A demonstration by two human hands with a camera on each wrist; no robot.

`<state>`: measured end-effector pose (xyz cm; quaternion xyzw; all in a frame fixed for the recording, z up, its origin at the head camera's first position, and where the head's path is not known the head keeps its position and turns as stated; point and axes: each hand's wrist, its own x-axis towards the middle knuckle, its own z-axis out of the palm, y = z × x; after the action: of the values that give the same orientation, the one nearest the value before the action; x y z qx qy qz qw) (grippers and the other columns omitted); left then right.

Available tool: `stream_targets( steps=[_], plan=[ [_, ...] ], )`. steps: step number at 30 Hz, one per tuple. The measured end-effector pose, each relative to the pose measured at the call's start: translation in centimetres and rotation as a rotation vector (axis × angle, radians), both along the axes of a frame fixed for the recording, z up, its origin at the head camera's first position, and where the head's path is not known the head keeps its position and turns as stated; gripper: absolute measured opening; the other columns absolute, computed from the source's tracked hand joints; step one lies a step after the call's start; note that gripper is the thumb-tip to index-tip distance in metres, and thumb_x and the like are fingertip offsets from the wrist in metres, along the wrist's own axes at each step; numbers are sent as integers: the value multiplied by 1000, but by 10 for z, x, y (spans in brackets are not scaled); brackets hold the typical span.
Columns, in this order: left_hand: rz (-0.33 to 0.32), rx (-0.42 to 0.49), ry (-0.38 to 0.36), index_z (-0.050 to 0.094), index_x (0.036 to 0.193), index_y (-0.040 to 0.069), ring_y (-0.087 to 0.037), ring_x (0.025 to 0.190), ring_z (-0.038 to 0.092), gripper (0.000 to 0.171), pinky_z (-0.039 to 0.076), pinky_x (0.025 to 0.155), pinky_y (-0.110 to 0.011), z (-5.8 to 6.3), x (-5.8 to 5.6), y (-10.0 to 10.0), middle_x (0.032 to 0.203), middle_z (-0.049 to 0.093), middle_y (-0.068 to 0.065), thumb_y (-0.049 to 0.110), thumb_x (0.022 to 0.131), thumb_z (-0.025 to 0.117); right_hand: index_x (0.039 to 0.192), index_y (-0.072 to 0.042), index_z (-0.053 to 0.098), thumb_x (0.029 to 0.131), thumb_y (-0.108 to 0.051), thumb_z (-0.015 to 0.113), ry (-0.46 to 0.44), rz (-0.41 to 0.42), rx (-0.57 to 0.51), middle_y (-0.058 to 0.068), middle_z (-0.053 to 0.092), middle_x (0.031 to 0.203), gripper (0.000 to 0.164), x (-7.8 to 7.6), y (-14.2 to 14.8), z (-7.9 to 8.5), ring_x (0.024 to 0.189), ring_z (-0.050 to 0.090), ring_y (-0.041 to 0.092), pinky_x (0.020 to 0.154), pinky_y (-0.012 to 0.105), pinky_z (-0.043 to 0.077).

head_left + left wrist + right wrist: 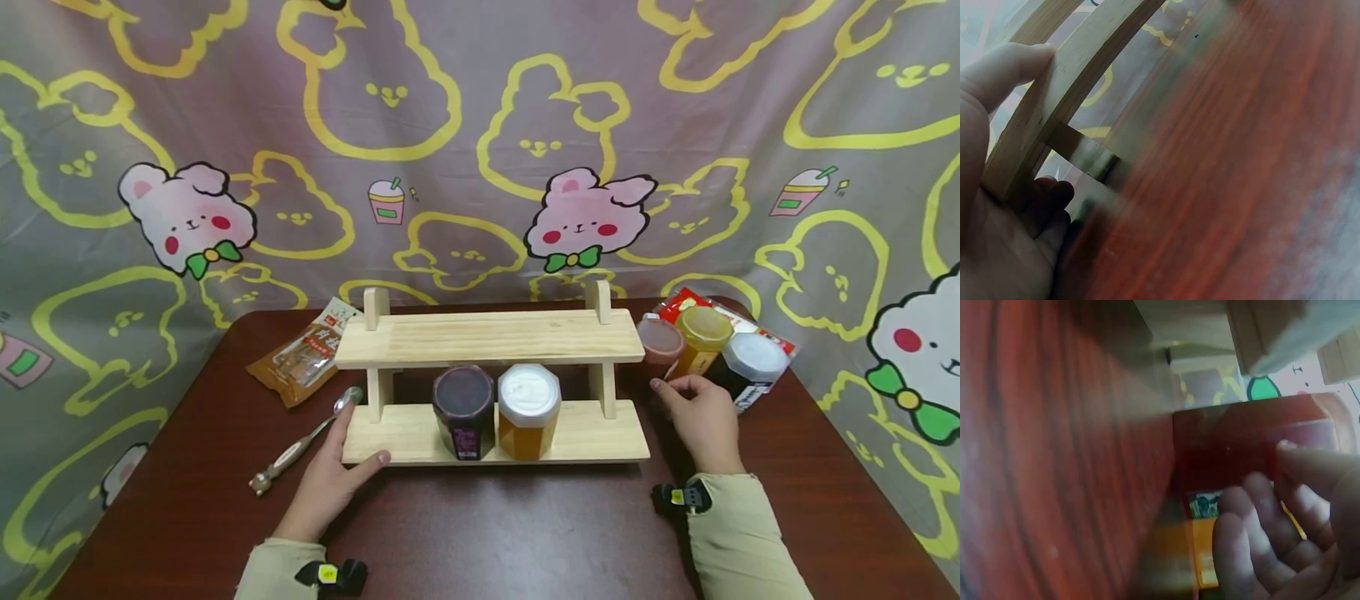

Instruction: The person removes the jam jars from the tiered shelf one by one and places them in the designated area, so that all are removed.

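A two-tier wooden shelf (487, 337) stands on the table. My left hand (327, 483) grips the left end of its lower board, thumb at the front edge and fingers around the end, as the left wrist view also shows. My right hand (701, 421) is just in front of a reddish-brown jar (660, 337) right of the shelf. In the right wrist view its loosely bent fingers (1235, 531) overlap that jar without wrapping it; whether the thumb touches is unclear. A dark purple jar (463, 408) and a white-lidded amber jar (529, 412) stand on the lower board.
Beside the reddish-brown jar are a yellow jar (703, 333) and a dark jar with a white lid (753, 362). Red-and-white packaging (686, 300) lies behind them. On the left lie a brown snack packet (296, 362) and a spoon (288, 456). A patterned curtain (450, 167) hangs behind the table.
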<state>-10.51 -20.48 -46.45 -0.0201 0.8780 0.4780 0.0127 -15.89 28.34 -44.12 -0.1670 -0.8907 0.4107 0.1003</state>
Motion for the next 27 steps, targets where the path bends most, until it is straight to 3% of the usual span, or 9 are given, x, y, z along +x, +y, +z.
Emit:
stream_targets(
  steps=[6,14,21,27],
  plan=[
    [5,-15,-3,12,163,14,-39,148,22,102,21,117,-58,1,0,1,165,18,-19,40,89,77,105,2,72,95,-29,70,16,59,-87,9,72,83,32,-2,-7,-1,66,64,15,56,25,51],
    [9,-27,-14,12,162,11,-40,148,23,103,20,117,-59,2,0,1,164,18,-22,41,88,77,120,1,66,95,-29,69,-4,86,-28,23,68,118,39,-3,-10,0,103,61,33,79,35,47],
    [12,-22,-19,12,162,12,-40,148,23,103,20,117,-59,3,1,2,164,18,-22,41,88,77,126,1,63,96,-25,68,-15,101,-48,22,67,124,41,-3,-12,0,107,63,33,72,23,49],
    [14,-21,-28,12,162,13,-39,148,23,103,20,117,-59,3,1,1,164,18,-21,41,88,77,132,1,59,97,-27,67,-32,132,-70,22,64,130,46,-3,-13,0,117,59,35,83,33,50]
  ],
)
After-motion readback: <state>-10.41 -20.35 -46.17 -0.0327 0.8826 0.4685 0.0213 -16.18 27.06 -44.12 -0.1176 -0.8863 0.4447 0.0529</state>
